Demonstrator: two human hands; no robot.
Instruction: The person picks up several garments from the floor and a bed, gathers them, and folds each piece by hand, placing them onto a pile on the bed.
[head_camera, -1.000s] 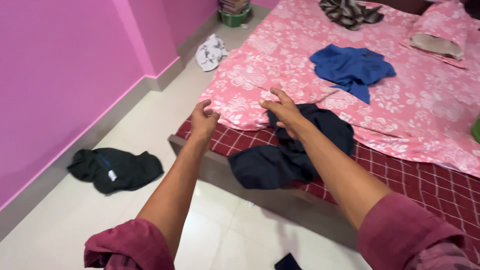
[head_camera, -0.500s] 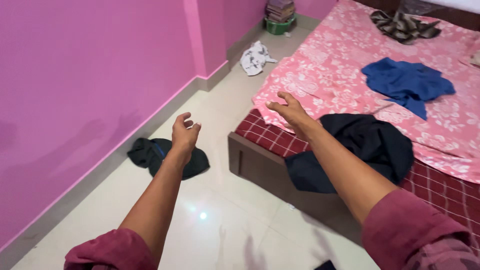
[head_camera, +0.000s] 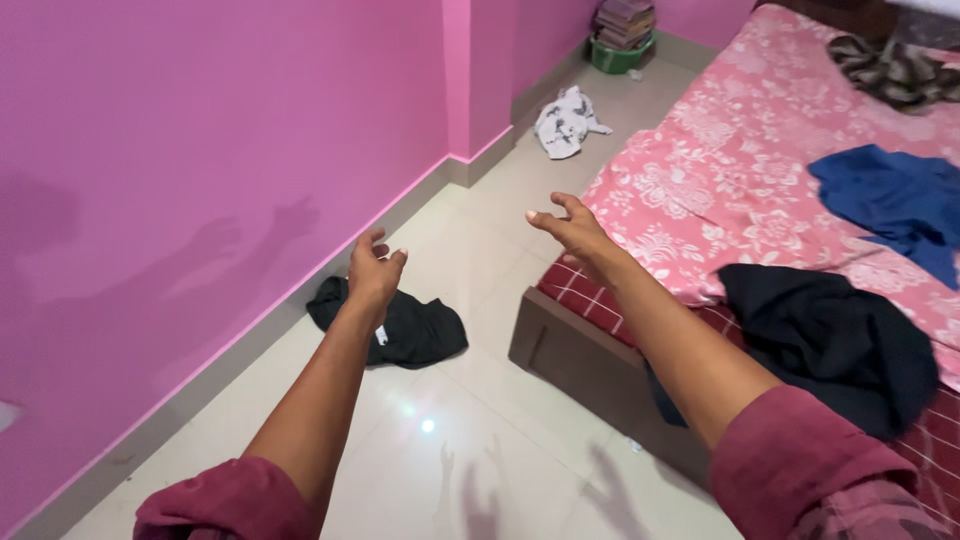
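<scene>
Pink walls frame the tiled floor (head_camera: 470, 250), where a black garment (head_camera: 415, 330) lies crumpled at centre-left. Left hand (head_camera: 374, 270) hovers above it, fingers loosely curled, empty; right hand (head_camera: 572, 232) spread, empty, near the bed (head_camera: 700, 190). Reaching stage; grasping likely needs lowering.

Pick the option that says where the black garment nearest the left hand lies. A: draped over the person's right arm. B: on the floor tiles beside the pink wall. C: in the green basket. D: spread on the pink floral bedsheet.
B: the black garment lies crumpled on the floor tiles near the pink wall, just beyond the empty left hand.
</scene>
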